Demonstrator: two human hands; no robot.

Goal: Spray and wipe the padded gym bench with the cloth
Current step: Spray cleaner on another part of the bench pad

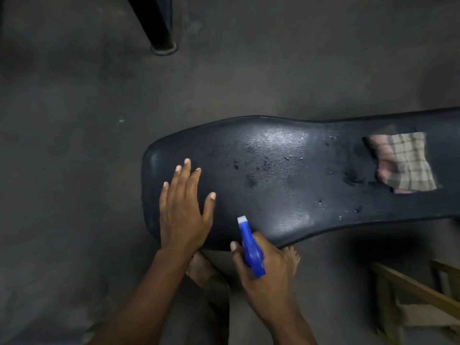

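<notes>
The black padded bench (286,185) runs from the centre to the right edge, its wide rounded end on the left. Fine droplets shine on its middle. My left hand (184,207) rests flat on the wide end with fingers spread. My right hand (263,267) grips a blue spray bottle head (250,247) at the bench's near edge, white nozzle aimed over the pad. The bottle body is hidden under the hand. A folded checked cloth (403,163) lies on the narrow part of the bench, far right.
Grey concrete floor (74,145) surrounds the bench. A black post with a round foot (163,46) stands at the top. A wooden frame (418,295) sits at the lower right. My bare feet (199,267) show under the bench's near edge.
</notes>
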